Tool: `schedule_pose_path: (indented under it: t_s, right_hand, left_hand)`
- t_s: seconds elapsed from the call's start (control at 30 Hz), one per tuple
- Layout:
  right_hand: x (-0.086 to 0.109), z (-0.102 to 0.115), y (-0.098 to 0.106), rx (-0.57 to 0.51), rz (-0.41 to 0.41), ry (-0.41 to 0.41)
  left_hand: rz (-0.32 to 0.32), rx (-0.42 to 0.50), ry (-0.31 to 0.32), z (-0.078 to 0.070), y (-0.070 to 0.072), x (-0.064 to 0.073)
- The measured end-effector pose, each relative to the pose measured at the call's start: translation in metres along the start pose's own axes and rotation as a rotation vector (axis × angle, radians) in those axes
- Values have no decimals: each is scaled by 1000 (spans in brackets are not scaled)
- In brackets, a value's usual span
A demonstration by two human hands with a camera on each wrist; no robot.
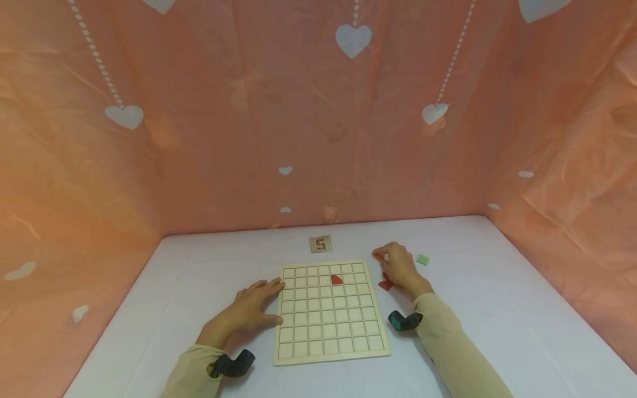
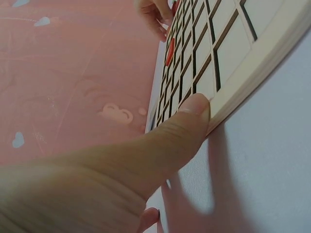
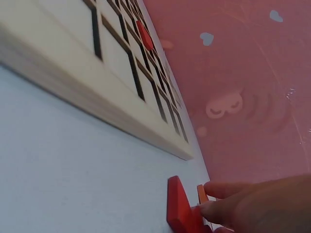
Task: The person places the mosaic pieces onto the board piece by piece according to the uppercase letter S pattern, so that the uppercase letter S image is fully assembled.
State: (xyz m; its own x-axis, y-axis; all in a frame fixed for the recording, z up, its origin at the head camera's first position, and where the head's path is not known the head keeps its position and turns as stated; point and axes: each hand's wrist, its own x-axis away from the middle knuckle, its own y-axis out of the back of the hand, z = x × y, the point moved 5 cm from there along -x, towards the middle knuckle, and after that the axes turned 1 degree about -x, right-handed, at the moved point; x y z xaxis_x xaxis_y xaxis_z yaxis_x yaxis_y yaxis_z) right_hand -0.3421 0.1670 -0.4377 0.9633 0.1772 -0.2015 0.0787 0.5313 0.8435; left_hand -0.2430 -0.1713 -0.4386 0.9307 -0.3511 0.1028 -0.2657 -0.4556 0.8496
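A square wooden grid board (image 1: 325, 331) lies on the table with one red quarter-round tile (image 1: 337, 279) in a cell of its upper part. My left hand (image 1: 251, 307) rests at the board's left edge, fingers and thumb spread; in the left wrist view the thumb (image 2: 170, 141) presses on the rim. Right of the board's top corner, my right hand (image 1: 400, 265) is low over the table. Its fingertips pinch a small orange tile (image 3: 201, 193), seen in the right wrist view. Red tiles (image 1: 385, 284) lie under and beside this hand, partly hidden by it.
A green tile (image 1: 423, 259) lies to the right of the right hand. Behind the board is a small patterned card (image 1: 320, 244). A pink cloth with pale hearts (image 1: 353, 40) closes off the white table (image 1: 224, 260) at the back and sides.
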Motion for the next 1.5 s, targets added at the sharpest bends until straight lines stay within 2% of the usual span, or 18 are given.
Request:
schedule_pose_path:
  t_s: [0.4, 0.63, 0.97, 1.17, 1.33, 1.5]
  right_hand:
    - [1, -5, -1, -68, 111, -94]
    - [0, 3, 1, -62, 64, -20]
    - [3, 41, -8, -222, 113, 27]
    - [5, 71, -7, -268, 128, 121]
    - [8, 95, -11, -275, 117, 157]
    - [15, 112, -27, -166, 53, 251]
  left_hand:
    - [13, -14, 1, -1, 0, 0]
    - [6, -10, 5, -1, 0, -1]
    - [9, -7, 3, 0, 0, -1]
    - [4, -16, -3, -2, 2, -2]
    - [2, -13, -2, -1, 2, -1]
    - [4, -1, 8, 1, -1, -2]
